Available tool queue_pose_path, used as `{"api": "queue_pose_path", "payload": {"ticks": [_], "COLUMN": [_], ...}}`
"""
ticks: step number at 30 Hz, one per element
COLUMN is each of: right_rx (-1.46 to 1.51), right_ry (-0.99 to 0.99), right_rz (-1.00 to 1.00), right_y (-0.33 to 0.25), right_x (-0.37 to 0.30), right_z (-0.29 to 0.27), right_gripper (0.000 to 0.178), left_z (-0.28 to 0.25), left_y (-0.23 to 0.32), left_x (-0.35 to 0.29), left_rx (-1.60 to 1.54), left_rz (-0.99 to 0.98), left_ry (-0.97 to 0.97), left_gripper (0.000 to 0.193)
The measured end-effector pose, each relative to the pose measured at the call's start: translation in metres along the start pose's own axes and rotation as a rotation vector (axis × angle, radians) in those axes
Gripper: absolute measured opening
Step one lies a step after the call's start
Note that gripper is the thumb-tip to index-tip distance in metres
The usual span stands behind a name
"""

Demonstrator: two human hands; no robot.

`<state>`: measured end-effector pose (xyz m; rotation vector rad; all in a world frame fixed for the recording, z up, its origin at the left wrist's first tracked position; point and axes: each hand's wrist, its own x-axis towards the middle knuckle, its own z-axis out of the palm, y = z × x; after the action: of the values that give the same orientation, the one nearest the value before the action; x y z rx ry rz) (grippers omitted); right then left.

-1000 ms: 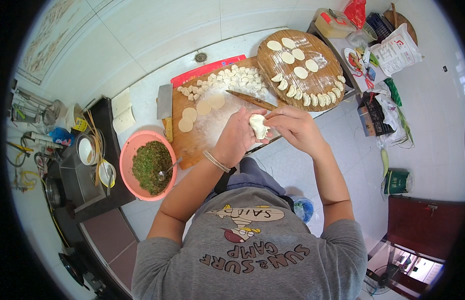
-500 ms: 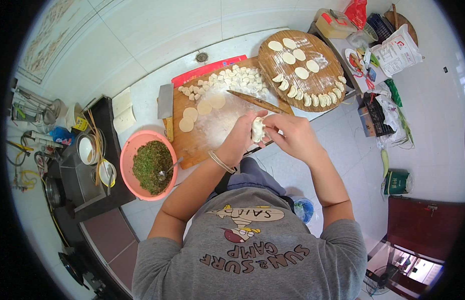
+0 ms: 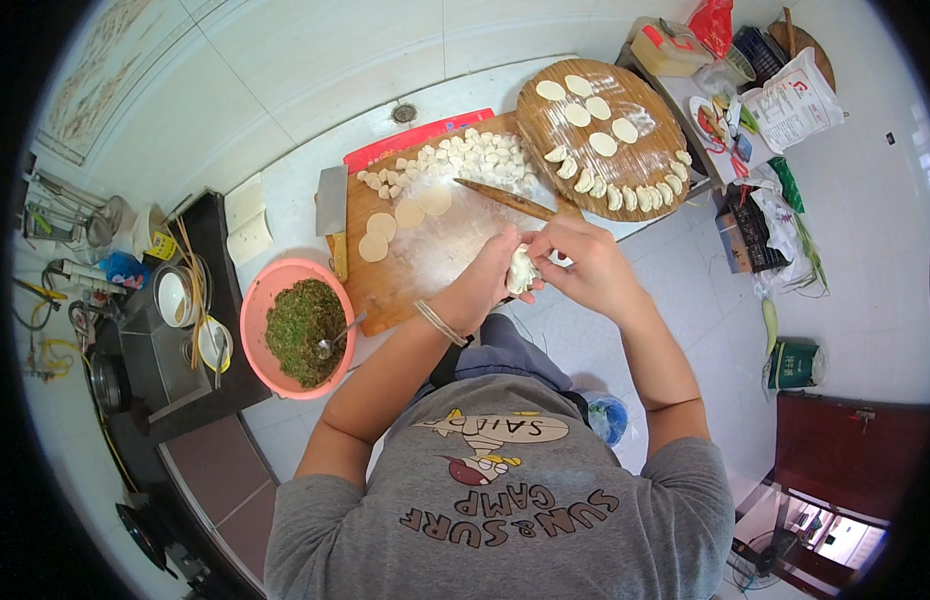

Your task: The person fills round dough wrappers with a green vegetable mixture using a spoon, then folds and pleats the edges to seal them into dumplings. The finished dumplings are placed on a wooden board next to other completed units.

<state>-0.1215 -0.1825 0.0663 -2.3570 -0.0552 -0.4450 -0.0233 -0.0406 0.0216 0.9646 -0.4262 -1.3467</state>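
A home kitchen: white tiled floor and wall, a floured wooden cutting board [image 3: 425,250] with dough pieces, a round dumpling tray [image 3: 605,135] far right, a pink filling bowl [image 3: 260,300] left.

At the upper right of the frame we see a white sack [image 3: 793,100] with red and dark print lying tilted, and left of it, at the top edge, a red plastic bag [image 3: 713,22] beside a pale yellow box [image 3: 665,48]. At the right edge, lower down, a green bag [image 3: 791,364] stands on the floor, and at the far left a small yellow label [image 3: 163,246] shows on a container
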Motion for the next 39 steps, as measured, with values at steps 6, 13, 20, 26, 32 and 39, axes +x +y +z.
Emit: {"api": "queue_pose_path", "payload": {"ticks": [6,13,20,26,32,39], "right_rx": [-0.032,-0.069,-0.121,-0.152,-0.159,-0.093], "right_ry": [0.053,0.055,-0.043,-0.031,-0.053,-0.052], "right_rz": [0.232,-0.066,-0.307,-0.348,-0.251,-0.421], "right_y": [-0.002,0.000,0.012,0.019,0.015,0.020], "right_x": [-0.006,-0.007,-0.005,-0.008,-0.010,-0.002], "right_z": [0.015,-0.013,-0.014,-0.009,-0.012,-0.025], "right_gripper": [0.018,0.018,0.016,0.020,0.023,0.027], "left_z": [0.006,0.001,0.005,0.002,0.000,0.007], "left_y": [-0.006,0.001,0.003,0.002,-0.001,0.014], "left_x": [0.006,0.000,-0.001,0.003,0.007,0.007], "left_rx": [0.131,0.058,0.017,-0.018,-0.034,-0.036], "left_rz": [0.028,-0.035,-0.060,-0.120,-0.115,-0.187], "left_ry": [0.032,0.024,-0.110,-0.130,-0.132,-0.197], "left_gripper": [0.056,0.068,0.070,0.067,0.070,0.077]}}
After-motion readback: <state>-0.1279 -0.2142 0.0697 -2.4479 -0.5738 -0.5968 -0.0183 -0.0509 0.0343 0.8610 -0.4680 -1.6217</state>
